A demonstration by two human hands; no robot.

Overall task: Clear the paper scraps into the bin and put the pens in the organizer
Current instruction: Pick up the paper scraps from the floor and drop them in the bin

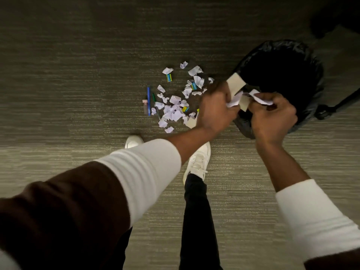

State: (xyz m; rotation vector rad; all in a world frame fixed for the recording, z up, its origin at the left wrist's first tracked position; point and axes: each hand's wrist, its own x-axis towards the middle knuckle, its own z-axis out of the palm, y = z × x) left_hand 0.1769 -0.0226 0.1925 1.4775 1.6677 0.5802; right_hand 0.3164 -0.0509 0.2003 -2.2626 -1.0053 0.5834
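Several crumpled white paper scraps (174,112) lie scattered on the carpet left of a bin (309,61) lined with a black bag. Both hands hover over the bin's near rim. My left hand (216,110) grips white scraps and a beige card piece (235,82). My right hand (272,115) is closed on another crumpled white scrap (260,98). A blue pen (148,100) and a green pen (155,103) lie on the floor at the left edge of the pile. No organizer is in view.
Small yellow-and-blue boxes (169,77) lie among the scraps, and a small pinkish tube (145,106) sits left of the blue pen. My white shoes (197,162) stand just below the pile. A dark chair-leg shape (331,108) reaches in right of the bin.
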